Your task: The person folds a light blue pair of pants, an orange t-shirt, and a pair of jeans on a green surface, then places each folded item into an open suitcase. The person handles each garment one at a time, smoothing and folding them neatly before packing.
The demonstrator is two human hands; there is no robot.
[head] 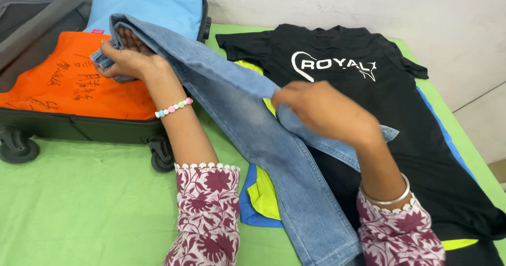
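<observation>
Am gripping jeans [247, 123] w/ both hands: L hand [126, 60] clutching end over suitcase [79, 126], R hand [321, 110] pinching mid-leg; long axis running diagonally.

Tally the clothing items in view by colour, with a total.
Blue denim jeans, held by left hand and right hand: 1
Black shirt: 1
Orange garment in suitcase: 1
Light blue garment in suitcase: 1
Yellow-green and blue garment: 1
Total: 5
</observation>
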